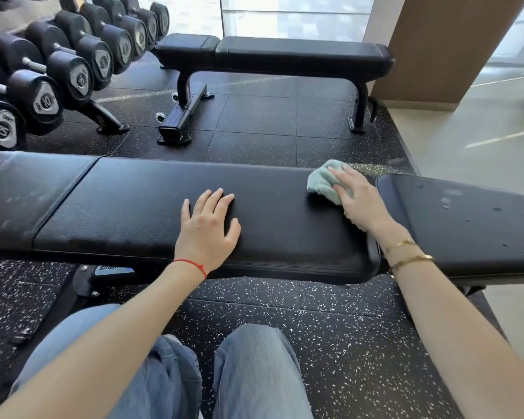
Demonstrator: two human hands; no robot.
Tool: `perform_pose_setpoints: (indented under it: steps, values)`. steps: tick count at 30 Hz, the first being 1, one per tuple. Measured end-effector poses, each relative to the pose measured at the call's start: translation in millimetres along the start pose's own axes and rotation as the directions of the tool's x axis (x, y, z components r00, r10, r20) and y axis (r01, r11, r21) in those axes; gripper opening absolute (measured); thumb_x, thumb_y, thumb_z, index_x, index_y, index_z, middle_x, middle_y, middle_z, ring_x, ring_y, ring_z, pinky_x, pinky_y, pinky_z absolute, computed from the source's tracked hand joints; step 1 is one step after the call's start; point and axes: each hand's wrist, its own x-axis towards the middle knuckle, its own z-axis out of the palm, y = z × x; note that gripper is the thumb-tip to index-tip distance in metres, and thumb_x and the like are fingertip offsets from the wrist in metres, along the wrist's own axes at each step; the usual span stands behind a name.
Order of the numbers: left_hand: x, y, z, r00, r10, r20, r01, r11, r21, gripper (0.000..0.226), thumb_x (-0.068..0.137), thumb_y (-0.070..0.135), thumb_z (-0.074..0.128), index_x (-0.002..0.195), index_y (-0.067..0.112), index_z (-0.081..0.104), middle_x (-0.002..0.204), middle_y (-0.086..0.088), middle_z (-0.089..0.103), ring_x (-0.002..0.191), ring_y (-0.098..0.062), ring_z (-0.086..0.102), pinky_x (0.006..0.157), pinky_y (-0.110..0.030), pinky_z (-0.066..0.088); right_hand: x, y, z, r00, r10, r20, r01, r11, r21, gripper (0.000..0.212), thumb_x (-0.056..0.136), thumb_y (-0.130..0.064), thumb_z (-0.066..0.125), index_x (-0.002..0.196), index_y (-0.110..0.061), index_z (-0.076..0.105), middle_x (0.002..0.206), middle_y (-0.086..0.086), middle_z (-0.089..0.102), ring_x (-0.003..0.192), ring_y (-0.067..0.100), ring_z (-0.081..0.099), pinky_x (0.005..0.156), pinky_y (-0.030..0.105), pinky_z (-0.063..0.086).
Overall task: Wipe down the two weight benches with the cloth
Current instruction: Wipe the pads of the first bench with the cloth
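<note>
A long black padded bench (127, 207) runs across the view right in front of me. Its right-hand seat pad (466, 225) carries a few wet spots. My left hand (208, 228) lies flat on the middle of the long pad, fingers spread. My right hand (357, 198) presses a light green cloth (322, 181) onto the right end of that pad, near the gap before the seat pad, with straight fingers on top of the cloth. A second black bench (297, 54) stands farther back, across the floor.
A rack of black dumbbells (73, 65) lines the left side. Dark speckled rubber tiles (254, 131) cover the floor between the benches. A wooden column (442, 46) stands at the back right, beside pale smooth flooring (472, 140). My jeans-clad legs (248, 376) are below the near bench.
</note>
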Motion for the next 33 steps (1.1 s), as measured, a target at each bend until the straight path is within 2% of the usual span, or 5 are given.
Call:
perform_pose_setpoints:
  steps: [12,19,25,29,33]
  values:
    - [0.0,-0.1,-0.3,1.0,0.008,-0.004,-0.008,1.0,0.005,0.065,0.087,0.048,0.023,0.142,0.021,0.045,0.151,-0.002,0.041,0.143,-0.021,0.029,0.118,-0.054,0.016,-130.3,-29.5,-7.0,0.989,-0.143,0.027,0.142,0.99,0.012,0.048,0.098,-0.021,0.048,0.141,-0.041,0.04,0.154,-0.008,0.031,0.145,0.013,0.021,0.119,0.034,0.017]
    - [-1.2,-0.3,0.0,1.0,0.007,0.014,-0.007,1.0,0.001,0.064,0.088,0.048,0.023,0.144,0.021,0.042,0.153,-0.002,0.038,0.144,-0.021,0.026,0.119,-0.053,0.014,-20.6,-4.5,9.8,0.999,-0.033,-0.018,0.031,0.995,-0.098,0.044,0.097,-0.022,0.049,0.14,-0.031,0.046,0.15,0.009,0.039,0.138,0.034,0.033,0.116,0.046,0.022]
    - [-1.8,-0.5,-0.9,1.0,0.003,0.02,-0.003,1.0,-0.003,0.062,0.09,0.046,0.026,0.145,0.022,0.04,0.154,-0.002,0.036,0.145,-0.021,0.025,0.119,-0.053,0.013,-13.4,-41.6,31.8,0.994,-0.084,0.073,0.092,0.988,-0.126,0.045,0.095,-0.024,0.048,0.14,-0.028,0.046,0.15,0.013,0.039,0.137,0.036,0.033,0.117,0.045,0.018]
    - [-2.5,-1.5,-0.1,1.0,0.015,0.016,-0.015,1.0,-0.001,0.067,0.088,0.05,0.019,0.145,0.022,0.04,0.154,-0.002,0.036,0.145,-0.021,0.024,0.119,-0.053,0.013,-88.7,-67.1,19.5,0.959,-0.245,0.142,0.251,0.968,-0.024,0.044,0.099,-0.023,0.046,0.141,-0.033,0.044,0.153,0.0,0.035,0.142,0.02,0.025,0.12,0.034,0.012]
    - [-2.7,-3.3,0.5,0.999,0.02,0.027,-0.02,1.0,-0.001,0.066,0.09,0.049,0.019,0.147,0.022,0.037,0.155,-0.002,0.034,0.147,-0.02,0.022,0.119,-0.053,0.012,-108.6,-56.2,-2.0,0.965,-0.222,0.142,0.223,0.975,0.004,0.045,0.099,-0.021,0.047,0.141,-0.036,0.042,0.152,-0.008,0.034,0.142,0.01,0.024,0.118,0.024,0.012]
